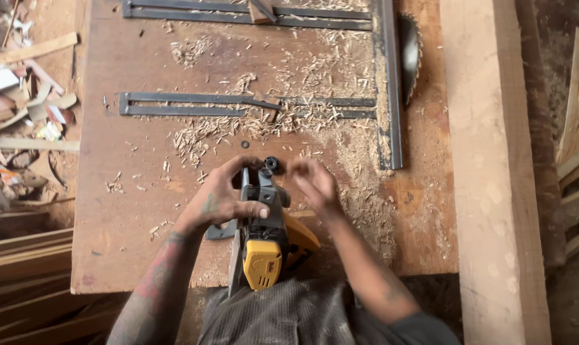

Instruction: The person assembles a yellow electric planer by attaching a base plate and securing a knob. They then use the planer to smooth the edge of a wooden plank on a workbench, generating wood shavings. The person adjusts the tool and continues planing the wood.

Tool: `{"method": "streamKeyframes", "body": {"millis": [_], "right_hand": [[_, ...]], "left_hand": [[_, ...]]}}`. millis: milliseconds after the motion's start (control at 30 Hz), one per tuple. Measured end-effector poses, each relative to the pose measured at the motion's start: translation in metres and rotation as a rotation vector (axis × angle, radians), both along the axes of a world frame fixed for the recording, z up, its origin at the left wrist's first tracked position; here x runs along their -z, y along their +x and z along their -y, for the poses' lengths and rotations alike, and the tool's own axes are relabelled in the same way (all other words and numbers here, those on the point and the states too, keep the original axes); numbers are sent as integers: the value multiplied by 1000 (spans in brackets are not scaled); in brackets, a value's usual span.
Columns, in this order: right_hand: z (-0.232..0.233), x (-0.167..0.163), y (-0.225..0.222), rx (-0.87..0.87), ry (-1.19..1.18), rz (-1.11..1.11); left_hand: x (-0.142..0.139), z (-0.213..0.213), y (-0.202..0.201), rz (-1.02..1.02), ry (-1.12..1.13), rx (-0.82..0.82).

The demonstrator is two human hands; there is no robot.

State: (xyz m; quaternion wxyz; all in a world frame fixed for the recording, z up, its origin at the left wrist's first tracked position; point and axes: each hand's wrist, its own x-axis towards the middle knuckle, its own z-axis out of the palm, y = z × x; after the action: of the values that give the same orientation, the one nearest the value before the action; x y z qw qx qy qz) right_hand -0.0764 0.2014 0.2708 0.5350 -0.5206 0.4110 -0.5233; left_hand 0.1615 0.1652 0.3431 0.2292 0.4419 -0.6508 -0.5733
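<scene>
A yellow and grey electric hand planer stands on edge on the wooden saw table, close to my body. My left hand grips the planer's grey front end, thumb across its side. A small black knob sits at the planer's far tip. My right hand hovers just right of that knob, blurred, fingers curled and apart, holding nothing that I can see.
Wood shavings lie scattered around dark metal guide rails. A circular saw blade rises from a slot at the far right. A thick timber plank runs along the right. Offcuts litter the floor left.
</scene>
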Motion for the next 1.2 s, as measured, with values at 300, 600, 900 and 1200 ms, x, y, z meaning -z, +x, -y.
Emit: {"method": "streamKeyframes", "body": {"millis": [300,600,900,1200], "right_hand": [[-32,29,-9,-49,-162,-139],[-50,33,-38,-45,170,119],[-53,23,-8,116,425,-21],[-69,57,-20,-73,281,-248]], "left_hand": [[3,-7,-4,-2,-140,-89],[-1,10,7,16,-16,-10],[-1,7,10,13,-38,-66],[-14,-1,2,-13,-247,-145]]}}
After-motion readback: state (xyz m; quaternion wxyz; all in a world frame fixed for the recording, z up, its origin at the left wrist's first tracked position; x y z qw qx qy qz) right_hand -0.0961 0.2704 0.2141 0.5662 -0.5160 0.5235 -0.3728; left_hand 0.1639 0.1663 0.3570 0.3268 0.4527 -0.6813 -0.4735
